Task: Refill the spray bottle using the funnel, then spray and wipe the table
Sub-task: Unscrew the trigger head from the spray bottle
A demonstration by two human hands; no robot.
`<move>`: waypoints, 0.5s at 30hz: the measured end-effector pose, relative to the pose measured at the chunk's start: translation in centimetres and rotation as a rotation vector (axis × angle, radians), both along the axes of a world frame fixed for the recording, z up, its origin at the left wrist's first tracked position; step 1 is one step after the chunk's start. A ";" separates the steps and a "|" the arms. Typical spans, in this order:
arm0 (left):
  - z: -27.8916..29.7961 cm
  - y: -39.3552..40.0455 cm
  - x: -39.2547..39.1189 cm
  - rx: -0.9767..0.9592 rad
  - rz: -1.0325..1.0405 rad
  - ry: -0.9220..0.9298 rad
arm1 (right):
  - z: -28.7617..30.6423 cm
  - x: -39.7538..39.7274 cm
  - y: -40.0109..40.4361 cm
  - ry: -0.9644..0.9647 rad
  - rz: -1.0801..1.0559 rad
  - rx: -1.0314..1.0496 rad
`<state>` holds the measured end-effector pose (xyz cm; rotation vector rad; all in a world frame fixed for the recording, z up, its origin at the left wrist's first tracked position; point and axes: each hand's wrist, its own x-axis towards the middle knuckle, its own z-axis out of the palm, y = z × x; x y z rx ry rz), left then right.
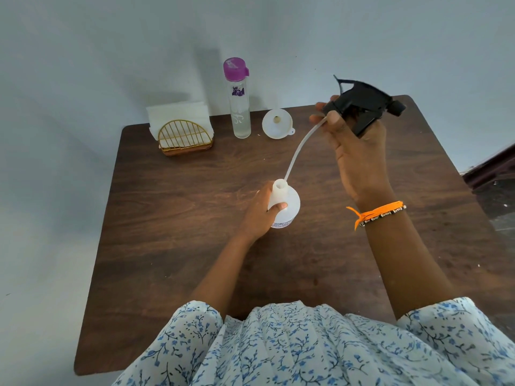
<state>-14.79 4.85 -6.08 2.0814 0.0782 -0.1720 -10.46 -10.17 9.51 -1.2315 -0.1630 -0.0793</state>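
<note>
A white spray bottle (289, 203) stands upright at the middle of the brown table (172, 232), its neck uncapped. My left hand (257, 215) grips its body from the left. My right hand (354, 151) holds the black trigger spray head (362, 107) up above the table, right of the bottle. The head's pale dip tube (299, 147) curves down, and its tip is at the bottle's mouth. A white funnel (277, 123) lies on the table at the back. A clear water bottle (239, 104) with a purple cap stands left of the funnel.
A gold wire holder with white napkins (182, 129) sits at the table's back left. A pale wall rises directly behind the table. A dark object shows past the table's right edge. My floral sleeves and clothing cover the near edge.
</note>
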 end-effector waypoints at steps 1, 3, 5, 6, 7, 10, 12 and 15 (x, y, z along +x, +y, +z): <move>0.0 0.0 0.0 0.000 -0.002 0.001 | 0.2 0.0 -0.2 -0.005 -0.010 0.017; 0.0 0.1 0.0 0.007 -0.003 0.010 | 0.5 0.0 -0.6 -0.010 -0.035 0.057; -0.1 0.1 0.0 0.012 0.000 0.017 | 0.8 -0.1 -1.0 -0.015 -0.060 0.083; -0.1 0.1 0.0 0.013 0.001 0.019 | 0.9 -0.2 -1.2 -0.017 -0.073 0.088; -0.1 0.1 0.0 0.013 0.000 0.021 | 1.1 -0.2 -1.3 -0.016 -0.086 0.092; 0.0 0.1 -0.1 0.014 -0.004 0.021 | 1.2 -0.3 -1.6 -0.020 -0.112 0.102; 0.1 0.1 -0.1 0.019 -0.004 0.019 | 1.2 -0.4 -1.6 -0.020 -0.112 0.122; 0.3 0.0 -0.1 0.017 -0.002 0.015 | 0.8 -0.3 -1.6 0.005 -0.090 0.193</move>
